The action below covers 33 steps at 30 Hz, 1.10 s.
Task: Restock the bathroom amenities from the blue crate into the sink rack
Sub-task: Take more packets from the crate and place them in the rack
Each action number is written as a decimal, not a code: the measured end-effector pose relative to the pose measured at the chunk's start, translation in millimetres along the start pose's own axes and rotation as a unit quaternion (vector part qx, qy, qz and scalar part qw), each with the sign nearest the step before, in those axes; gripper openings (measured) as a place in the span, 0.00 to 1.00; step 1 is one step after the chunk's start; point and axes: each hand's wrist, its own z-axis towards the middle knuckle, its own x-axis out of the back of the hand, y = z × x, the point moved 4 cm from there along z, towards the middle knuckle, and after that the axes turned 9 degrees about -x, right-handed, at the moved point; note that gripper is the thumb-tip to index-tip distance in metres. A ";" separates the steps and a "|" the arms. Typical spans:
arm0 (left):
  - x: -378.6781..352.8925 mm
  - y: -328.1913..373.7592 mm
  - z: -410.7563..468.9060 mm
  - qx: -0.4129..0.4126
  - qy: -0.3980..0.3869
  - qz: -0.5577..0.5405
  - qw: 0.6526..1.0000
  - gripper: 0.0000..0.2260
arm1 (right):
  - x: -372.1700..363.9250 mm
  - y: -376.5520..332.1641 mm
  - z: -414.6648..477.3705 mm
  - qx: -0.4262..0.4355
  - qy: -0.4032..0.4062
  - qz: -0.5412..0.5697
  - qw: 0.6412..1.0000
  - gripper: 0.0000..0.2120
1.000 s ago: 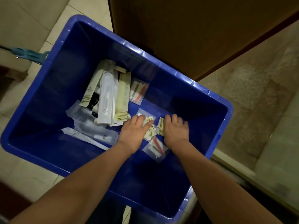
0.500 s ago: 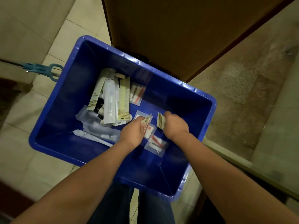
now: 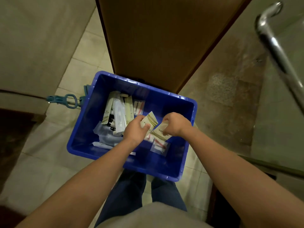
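L hand (image 3: 135, 130) pinches a small cream paper sachet w/ gold stripes (image 3: 150, 120), thumb pressed on its face; R hand (image 3: 176, 124) is curled round a second cream gold-striped sachet (image 3: 160, 133) at its 7 o'clock; the two packets nearly touch, both held above the blue rectangular plastic crate (image 3: 189, 142). In the crate: tall white & cream amenity packets (image 3: 118, 113) at 10 o'clock of the hands; clear plastic pouches w/ red items (image 3: 160, 145) at 6 o'clock; crate sits on beige floor tiles (image 3: 41, 162); teal plastic clip (image 3: 67, 100) off its 9 o'clock rim; sink rack not seen.
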 end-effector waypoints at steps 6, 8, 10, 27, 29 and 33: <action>18.8 34.0 -9.3 -0.021 -0.053 0.042 0.997 0.16 | 24.3 1.0 -33.8 -0.017 0.025 0.085 0.996 0.10; 24.6 45.8 -9.8 -0.038 -0.065 0.069 0.995 0.15 | 32.2 3.4 -44.3 -0.024 0.036 0.109 0.993 0.12; 29.9 59.2 -9.2 -0.066 -0.070 0.098 0.991 0.11 | 39.3 6.7 -53.4 -0.032 0.048 0.126 0.990 0.10; -9.6 150.7 -17.1 -0.158 -0.188 0.017 0.969 0.07 | 32.9 87.1 -137.4 -0.135 0.201 0.433 0.868 0.05; -23.9 159.6 -27.1 -0.159 -0.205 -0.001 0.966 0.05 | 21.6 98.7 -149.3 -0.141 0.208 0.506 0.825 0.05; -54.5 174.1 -56.8 -0.154 -0.241 -0.025 0.958 0.09 | -1.3 119.1 -175.0 -0.145 0.226 0.598 0.755 0.11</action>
